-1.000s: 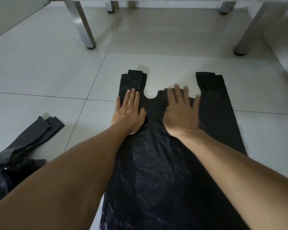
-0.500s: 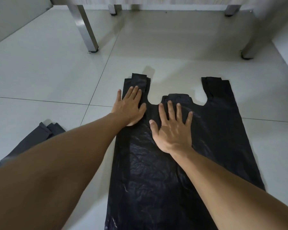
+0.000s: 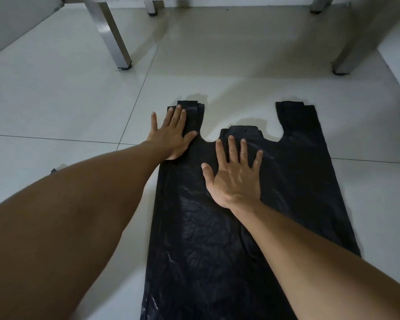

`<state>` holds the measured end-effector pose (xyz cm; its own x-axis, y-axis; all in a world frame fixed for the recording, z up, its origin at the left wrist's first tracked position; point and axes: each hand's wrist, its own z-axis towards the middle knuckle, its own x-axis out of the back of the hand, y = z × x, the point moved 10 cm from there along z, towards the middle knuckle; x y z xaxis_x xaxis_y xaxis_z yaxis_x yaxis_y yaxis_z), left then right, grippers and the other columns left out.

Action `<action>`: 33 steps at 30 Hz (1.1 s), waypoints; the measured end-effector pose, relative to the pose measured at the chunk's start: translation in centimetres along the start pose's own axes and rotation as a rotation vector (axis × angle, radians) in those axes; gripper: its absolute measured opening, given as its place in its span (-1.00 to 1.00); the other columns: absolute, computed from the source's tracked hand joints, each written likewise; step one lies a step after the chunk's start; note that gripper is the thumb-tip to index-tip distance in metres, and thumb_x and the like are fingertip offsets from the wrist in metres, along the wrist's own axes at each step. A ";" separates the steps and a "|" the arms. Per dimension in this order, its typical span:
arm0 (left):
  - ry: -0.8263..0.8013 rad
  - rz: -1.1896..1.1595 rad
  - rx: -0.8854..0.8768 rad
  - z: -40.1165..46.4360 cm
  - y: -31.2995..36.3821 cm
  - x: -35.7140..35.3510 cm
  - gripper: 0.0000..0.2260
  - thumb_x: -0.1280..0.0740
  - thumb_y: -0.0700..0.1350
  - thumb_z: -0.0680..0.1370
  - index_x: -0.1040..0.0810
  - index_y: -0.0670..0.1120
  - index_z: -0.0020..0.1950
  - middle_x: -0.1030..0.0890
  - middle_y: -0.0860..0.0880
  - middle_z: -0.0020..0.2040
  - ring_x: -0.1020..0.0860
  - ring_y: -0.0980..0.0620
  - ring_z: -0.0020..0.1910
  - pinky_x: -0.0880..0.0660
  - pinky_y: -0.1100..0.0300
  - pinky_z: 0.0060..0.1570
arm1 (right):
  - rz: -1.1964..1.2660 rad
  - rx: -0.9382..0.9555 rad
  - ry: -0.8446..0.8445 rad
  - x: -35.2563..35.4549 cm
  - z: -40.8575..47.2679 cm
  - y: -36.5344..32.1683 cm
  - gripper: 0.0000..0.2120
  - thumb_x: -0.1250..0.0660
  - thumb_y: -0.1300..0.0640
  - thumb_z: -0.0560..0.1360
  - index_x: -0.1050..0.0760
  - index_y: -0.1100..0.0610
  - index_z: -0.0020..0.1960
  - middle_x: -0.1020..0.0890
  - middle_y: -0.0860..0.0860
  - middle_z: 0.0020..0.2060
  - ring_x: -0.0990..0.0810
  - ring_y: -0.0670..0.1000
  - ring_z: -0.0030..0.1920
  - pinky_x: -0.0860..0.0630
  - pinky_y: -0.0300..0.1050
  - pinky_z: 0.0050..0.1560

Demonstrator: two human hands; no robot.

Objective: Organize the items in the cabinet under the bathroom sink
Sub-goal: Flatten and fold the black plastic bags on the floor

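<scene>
A black plastic bag (image 3: 296,181) with two handle loops lies flat on the pale tiled floor, its handles pointing away from me. My left hand (image 3: 171,135) presses flat on the bag's left handle and left edge, fingers straight. Spread wide, my right hand (image 3: 233,176) lies palm down on the upper middle of the bag, just below the notch between the handles. The right handle (image 3: 296,116) is uncovered. My forearms hide parts of the bag's lower half.
Metal legs (image 3: 113,35) of a stand rise from the floor at the back left, with another leg (image 3: 346,54) at the back right and two more further back. A tip of other black bags (image 3: 53,170) peeks past my left forearm.
My right hand has slid toward me and left, from the bag's top edge to its upper middle. My left hand has shifted slightly up onto the left handle. The view has moved closer.
</scene>
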<state>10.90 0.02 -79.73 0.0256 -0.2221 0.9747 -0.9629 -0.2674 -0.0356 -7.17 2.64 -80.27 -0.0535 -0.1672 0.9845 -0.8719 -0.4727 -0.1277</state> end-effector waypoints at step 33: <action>-0.304 -0.117 0.275 -29.4 -5.7 6.1 -0.61 -0.41 0.00 0.54 -0.54 -0.17 0.30 -0.56 -0.08 0.26 -0.50 -0.10 0.25 -0.42 0.12 0.18 | 0.174 0.230 -0.318 11.5 -11.0 -8.0 -0.76 -0.26 0.04 0.59 -0.49 0.23 -0.03 -0.59 0.10 -0.13 -0.57 0.07 -0.18 -0.47 -0.12 -0.22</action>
<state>8.62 27.71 -67.10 0.2485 -0.4310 0.8675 -0.8422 -0.5386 -0.0263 -6.19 14.02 -66.63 -0.0060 -0.5027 0.8644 -0.7302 -0.5885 -0.3473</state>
